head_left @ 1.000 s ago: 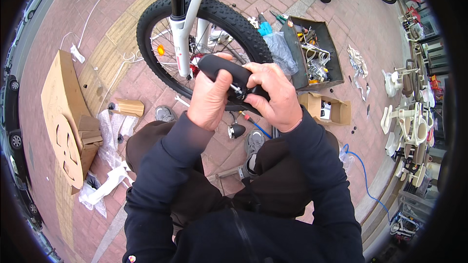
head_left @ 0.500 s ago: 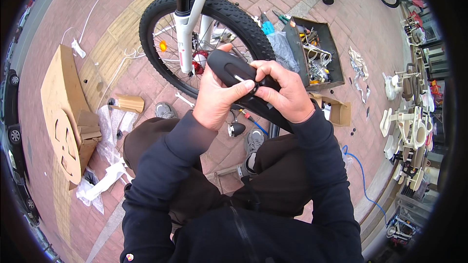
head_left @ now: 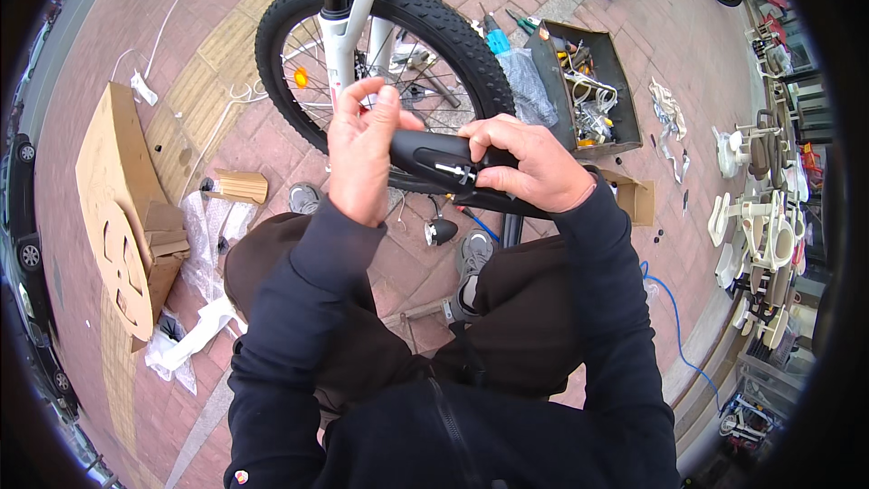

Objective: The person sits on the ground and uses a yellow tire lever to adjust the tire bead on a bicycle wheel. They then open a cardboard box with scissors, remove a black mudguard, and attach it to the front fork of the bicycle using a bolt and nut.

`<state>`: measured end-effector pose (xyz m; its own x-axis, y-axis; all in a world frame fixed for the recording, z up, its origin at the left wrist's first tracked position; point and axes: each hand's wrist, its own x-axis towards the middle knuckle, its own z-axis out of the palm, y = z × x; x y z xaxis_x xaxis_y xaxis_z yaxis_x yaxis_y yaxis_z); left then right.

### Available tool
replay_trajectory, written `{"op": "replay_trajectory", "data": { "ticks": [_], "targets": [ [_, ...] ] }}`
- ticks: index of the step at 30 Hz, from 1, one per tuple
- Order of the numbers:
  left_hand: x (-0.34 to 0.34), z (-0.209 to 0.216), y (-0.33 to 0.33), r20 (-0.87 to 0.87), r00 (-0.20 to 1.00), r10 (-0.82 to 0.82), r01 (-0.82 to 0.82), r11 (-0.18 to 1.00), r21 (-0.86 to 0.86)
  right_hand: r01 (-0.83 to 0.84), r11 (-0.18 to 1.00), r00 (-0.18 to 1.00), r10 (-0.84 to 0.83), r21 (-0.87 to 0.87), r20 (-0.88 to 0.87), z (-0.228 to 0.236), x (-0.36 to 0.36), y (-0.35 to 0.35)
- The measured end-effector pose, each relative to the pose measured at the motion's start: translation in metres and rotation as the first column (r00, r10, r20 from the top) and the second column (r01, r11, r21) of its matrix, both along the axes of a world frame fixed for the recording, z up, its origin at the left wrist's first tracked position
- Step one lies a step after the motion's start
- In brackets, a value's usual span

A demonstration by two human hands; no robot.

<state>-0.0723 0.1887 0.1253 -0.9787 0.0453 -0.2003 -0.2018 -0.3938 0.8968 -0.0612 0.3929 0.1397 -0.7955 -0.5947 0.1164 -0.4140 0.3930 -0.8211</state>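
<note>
A long black bicycle mudguard (head_left: 421, 147) lies crosswise in front of me, over my right shoe. My right hand (head_left: 534, 163) grips it from the right, thumb on the near side and fingers over the top. A silver bolt (head_left: 453, 169) with a small black clip sits in the mudguard's recess, beside my right thumb. My left hand (head_left: 362, 149) is raised at the mudguard's left end. Its thumb tip and forefinger come together in a pinch; whatever is between them is too small to make out. Beyond stands a white bicycle fork (head_left: 339, 54) with its knobby front wheel (head_left: 489, 72).
A metal toolbox (head_left: 625, 109) full of tools and parts stands right of the wheel, by a small open carton (head_left: 641, 204). Between my feet lies a black-and-silver lamp-like part (head_left: 440, 233). Cardboard (head_left: 118, 217) and plastic wrap (head_left: 201, 244) lie left; a blue hose (head_left: 674, 326) right.
My left hand has come off the mudguard and lifted up and left, its fingers now pinched. The bolt is more exposed. My right hand keeps its grip, with the mudguard slightly lower.
</note>
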Motion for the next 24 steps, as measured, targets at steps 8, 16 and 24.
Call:
{"op": "replay_trajectory", "data": {
  "ticks": [8, 16, 24],
  "targets": [
    [0.011, -0.017, -0.008, 0.008, 0.574, -0.819, 0.78, 0.543, -0.311, -0.413, 0.911, 0.829, 0.371, 0.012, 0.418, -0.004, -0.007, 0.01],
    [0.009, -0.023, -0.005, 0.071, 0.576, -0.814, 0.809, 0.581, 0.092, -0.446, 0.894, 0.79, 0.416, -0.043, 0.45, -0.003, -0.006, 0.012],
    [0.013, -0.023, 0.001, 0.117, 0.597, -0.794, 0.772, 0.608, 0.184, -0.407, 0.91, 0.792, 0.396, -0.081, 0.465, -0.009, -0.005, 0.015]
  ]
}}
